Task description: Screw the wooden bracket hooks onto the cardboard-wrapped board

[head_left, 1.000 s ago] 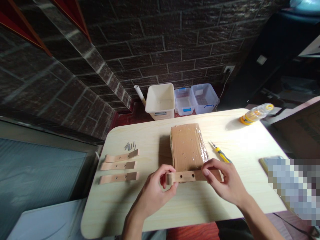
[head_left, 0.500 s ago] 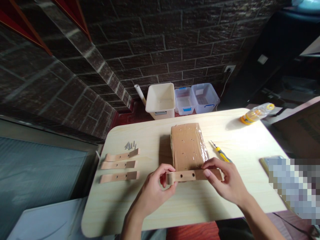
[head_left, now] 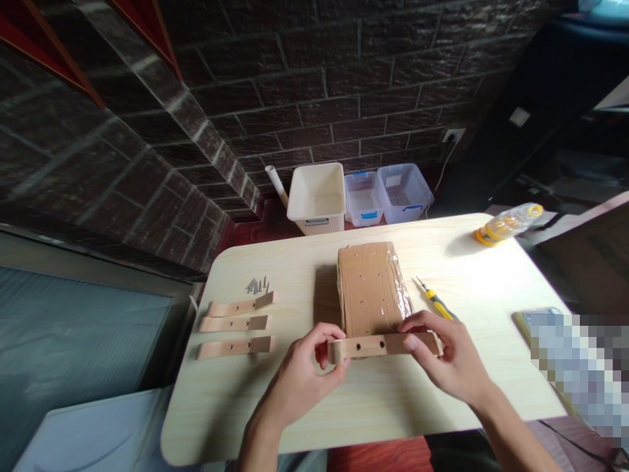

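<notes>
- Head view: from where I'm standing, the left hand [head_left: 307, 370] is pinching one rounded end of a strip [head_left: 371, 345], its thumb and fingers narrowing around the wood.
- The right hand [head_left: 455, 360] is holding the strip's other end between thumb and fingers.
- That strip is lying crosswise at the end of the box [head_left: 369, 282] facing the tabletop's [head_left: 295, 269] near edge; whether it's resting on the box or hovering just above, I'm not able to tell.
- Should one hand be pulling harder, the strip could be twisting and its two holes ending up askew.
- Other strips [head_left: 238, 324] are lying near the left edge, loose screws [head_left: 258, 285] sitting beyond them; a bump there could be sending screws rolling.
- A screwdriver [head_left: 435, 303] is lying right of the box, just beside the right hand; a stray knuckle could be nudging it away.
- A bottle [head_left: 508, 224] is standing near the far right corner; a jolt could be toppling it.
</notes>
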A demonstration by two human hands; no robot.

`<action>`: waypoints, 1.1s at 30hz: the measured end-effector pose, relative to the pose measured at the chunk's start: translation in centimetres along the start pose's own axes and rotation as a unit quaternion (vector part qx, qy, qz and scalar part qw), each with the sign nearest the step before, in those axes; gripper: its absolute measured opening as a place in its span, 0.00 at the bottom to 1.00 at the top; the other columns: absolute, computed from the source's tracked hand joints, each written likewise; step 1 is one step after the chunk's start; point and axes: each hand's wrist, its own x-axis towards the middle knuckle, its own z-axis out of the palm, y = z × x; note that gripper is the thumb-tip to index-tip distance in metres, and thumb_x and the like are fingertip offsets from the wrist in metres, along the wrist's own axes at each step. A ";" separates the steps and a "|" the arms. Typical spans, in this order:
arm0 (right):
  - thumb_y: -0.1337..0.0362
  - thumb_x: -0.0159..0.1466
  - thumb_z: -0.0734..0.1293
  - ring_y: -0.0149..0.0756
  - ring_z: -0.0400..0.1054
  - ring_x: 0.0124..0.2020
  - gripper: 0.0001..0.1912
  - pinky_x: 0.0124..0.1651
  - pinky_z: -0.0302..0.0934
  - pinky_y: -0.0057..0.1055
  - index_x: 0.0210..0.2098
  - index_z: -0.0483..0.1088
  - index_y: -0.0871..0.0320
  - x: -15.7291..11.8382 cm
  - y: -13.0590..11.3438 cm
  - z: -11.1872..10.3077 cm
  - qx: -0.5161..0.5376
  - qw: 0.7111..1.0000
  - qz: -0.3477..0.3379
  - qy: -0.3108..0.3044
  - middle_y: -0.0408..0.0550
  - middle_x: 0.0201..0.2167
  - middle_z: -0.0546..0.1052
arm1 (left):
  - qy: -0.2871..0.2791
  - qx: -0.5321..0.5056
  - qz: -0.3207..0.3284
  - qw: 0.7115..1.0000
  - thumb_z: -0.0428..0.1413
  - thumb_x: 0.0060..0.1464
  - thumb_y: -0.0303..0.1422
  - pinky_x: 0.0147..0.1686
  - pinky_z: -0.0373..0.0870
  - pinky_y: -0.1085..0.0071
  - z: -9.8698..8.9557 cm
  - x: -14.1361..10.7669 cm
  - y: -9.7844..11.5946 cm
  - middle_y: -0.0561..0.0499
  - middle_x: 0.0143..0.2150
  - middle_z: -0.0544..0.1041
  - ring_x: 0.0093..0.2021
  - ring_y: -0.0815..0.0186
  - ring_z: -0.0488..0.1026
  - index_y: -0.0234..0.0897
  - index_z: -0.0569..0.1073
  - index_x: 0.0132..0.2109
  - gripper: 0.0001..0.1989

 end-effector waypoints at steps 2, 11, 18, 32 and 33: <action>0.54 0.65 0.69 0.38 0.76 0.34 0.09 0.39 0.66 0.32 0.37 0.75 0.53 0.0 0.0 0.0 -0.001 1.000 -0.001 -0.001 0.43 0.33 0.82 | -0.002 0.002 0.000 1.000 0.58 0.56 0.31 0.36 0.66 0.75 0.0 0.0 0.0 0.55 0.38 0.74 0.35 0.69 0.70 0.43 0.71 0.49 0.13; 0.53 0.66 0.68 0.40 0.76 0.36 0.11 0.41 0.66 0.33 0.37 0.75 0.53 0.0 0.2 0.0 0.001 1.000 -0.013 0.004 0.45 0.34 0.82 | 0.003 0.006 0.004 1.000 0.58 0.55 0.30 0.35 0.66 0.75 0.1 0.0 0.0 0.55 0.37 0.75 0.35 0.69 0.70 0.43 0.71 0.49 0.13; 0.53 0.66 0.68 0.38 0.75 0.33 0.11 0.37 0.65 0.32 0.35 0.75 0.54 -0.1 0.0 -0.1 -0.003 1.000 -0.004 -0.006 0.45 0.32 0.81 | 0.007 0.010 0.007 1.000 0.59 0.54 0.30 0.37 0.66 0.75 0.2 0.0 -0.2 0.55 0.40 0.76 0.38 0.68 0.71 0.43 0.71 0.48 0.14; 0.52 0.66 0.67 0.41 0.76 0.37 0.13 0.42 0.68 0.34 0.39 0.76 0.54 -0.2 0.4 0.0 0.004 1.000 -0.007 -0.003 0.48 0.36 0.82 | 0.008 0.008 0.006 1.000 0.59 0.54 0.31 0.35 0.66 0.75 0.1 0.0 -0.2 0.55 0.38 0.76 0.35 0.69 0.71 0.42 0.71 0.49 0.15; 0.51 0.66 0.67 0.42 0.76 0.37 0.13 0.42 0.69 0.35 0.39 0.76 0.54 -0.2 0.4 0.0 0.005 1.000 -0.009 -0.004 0.48 0.36 0.82 | 0.008 0.007 0.006 1.000 0.59 0.54 0.31 0.35 0.66 0.75 0.1 0.0 -0.2 0.55 0.38 0.76 0.35 0.69 0.71 0.42 0.71 0.49 0.15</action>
